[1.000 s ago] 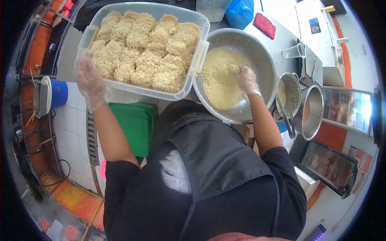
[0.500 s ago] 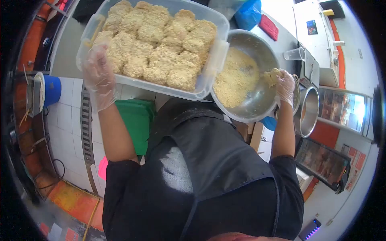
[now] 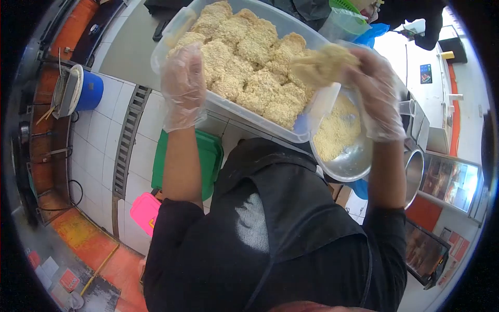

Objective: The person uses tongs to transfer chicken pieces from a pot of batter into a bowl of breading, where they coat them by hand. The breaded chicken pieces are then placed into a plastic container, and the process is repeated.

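Note:
A clear plastic tub (image 3: 254, 113) holds many crumb-coated pieces of meat (image 3: 254, 44) packed close together. My left hand (image 3: 183, 86), in a clear plastic glove, is closed over the tub's near left wall, its fingertips by the coated pieces. In my gloved right hand (image 3: 377, 91) is another breaded piece of meat (image 3: 325, 65), slightly blurred, gripped above the tub's right end. Below that hand, a steel bowl (image 3: 353, 169) with loose yellowish crumbs (image 3: 335, 132) stands against the tub's right side, partly hidden by my hand and forearm.
A steel pot (image 3: 414, 177) stands right of the bowl. Blue plastic (image 3: 371, 34) and a green basket (image 3: 345, 6) lie behind the tub. On the floor side are a green bin (image 3: 210, 156), a pink object (image 3: 145, 212) and a blue bucket (image 3: 89, 91).
My right hand has lifted the breaded piece out of the bowl and carried it left over the tub's right end. The view has shifted; my left hand stays at the tub's wall.

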A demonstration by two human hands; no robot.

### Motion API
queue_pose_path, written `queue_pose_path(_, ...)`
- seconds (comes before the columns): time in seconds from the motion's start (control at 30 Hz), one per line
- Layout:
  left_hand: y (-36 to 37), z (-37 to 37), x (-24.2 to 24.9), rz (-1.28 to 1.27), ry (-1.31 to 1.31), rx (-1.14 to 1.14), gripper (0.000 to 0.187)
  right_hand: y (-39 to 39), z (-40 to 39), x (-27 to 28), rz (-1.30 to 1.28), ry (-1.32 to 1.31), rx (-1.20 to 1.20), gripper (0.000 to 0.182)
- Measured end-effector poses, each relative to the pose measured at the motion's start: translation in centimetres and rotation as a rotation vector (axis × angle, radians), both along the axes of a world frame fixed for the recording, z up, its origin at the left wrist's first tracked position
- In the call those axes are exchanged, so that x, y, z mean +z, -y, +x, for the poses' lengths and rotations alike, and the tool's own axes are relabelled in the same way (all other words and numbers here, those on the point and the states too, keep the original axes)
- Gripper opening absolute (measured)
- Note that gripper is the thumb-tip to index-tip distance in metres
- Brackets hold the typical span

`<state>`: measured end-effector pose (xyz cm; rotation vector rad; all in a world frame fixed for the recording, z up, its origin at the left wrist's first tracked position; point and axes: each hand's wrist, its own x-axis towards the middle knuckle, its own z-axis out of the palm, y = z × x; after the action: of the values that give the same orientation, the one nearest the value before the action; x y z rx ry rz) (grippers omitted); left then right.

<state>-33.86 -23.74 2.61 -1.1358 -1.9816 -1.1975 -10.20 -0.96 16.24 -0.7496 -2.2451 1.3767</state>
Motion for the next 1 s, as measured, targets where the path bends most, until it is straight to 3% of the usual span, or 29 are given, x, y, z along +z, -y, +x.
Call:
queue_pose_path(0.13, 0.2, -0.1, -0.2, -0.074, 0.133, 0.023, 0.035, 3.2, -7.1, -2.4, -0.106, 0.157, 0.276, 0.031)
queue_pose_path(0.23, 0.1, -0.3, -1.0, -0.071, 0.174, 0.053, 0.039, 2.6, -12.4, -7.2, 0.081, 0.364, 0.412, 0.032)
queue_pose_path(0.3, 0.1, -0.1, -0.7, -0.076, 0.195, 0.06, 0.041, 2.2, -14.5, -9.7, 0.504, 0.428, 0.379, 0.035)
queue_pose_path(0.4, 0.0, 0.2, 0.3, -0.064, 0.159, 0.053, 0.042, 4.1, -13.5, -6.8, 0.418, 0.445, 0.37, 0.05)
queue_pose_path(0.43, 0.1, 0.1, 0.3, -0.097, 0.179, 0.054, 0.043, 5.0, -13.4, -8.3, 0.417, 0.444, 0.364, 0.05)
queue_pose_path(0.5, 0.0, -0.1, 0.1, -0.135, 0.193, 0.042, 0.044, 7.2, -13.7, -12.9, 0.835, 0.117, 0.264, 0.071)
queue_pose_path(0.53, 0.0, -0.2, -0.1, -0.175, 0.263, 0.045, 0.045, 8.2, -13.9, -13.1, 0.833, 0.116, 0.251, 0.071)
queue_pose_path(0.6, 0.0, -0.3, -0.3, -0.229, 0.322, 0.036, 0.047, 9.7, -14.0, -13.4, 0.675, 0.421, 0.405, 0.082)
queue_pose_path(0.73, -0.1, -0.2, -0.2, -0.211, 0.239, 0.037, 0.05, 8.9, -13.6, -12.7, 0.671, 0.391, 0.352, 0.08)
queue_pose_path(0.83, -0.5, 0.4, 0.7, -0.217, 0.184, 0.085, 0.056, 6.5, -10.5, -10.3, 0.698, 0.204, 0.32, 0.077)
queue_pose_path(0.9, -0.4, 0.5, 0.7, -0.215, 0.195, 0.093, 0.06, 3.8, -5.7, -8.0, 0.647, 0.058, 0.258, 0.07)
queue_pose_path(0.97, 0.3, -1.2, -0.3, -0.477, 0.245, 0.04, 0.04, -0.1, 0.9, -6.3, 0.567, 0.018, 0.156, 0.057)
queue_pose_path(1.0, 0.5, -1.7, -0.9, -0.584, 0.279, 0.101, 0.037, -2.4, 4.9, -5.6, 0.489, 0.123, 0.13, 0.046)
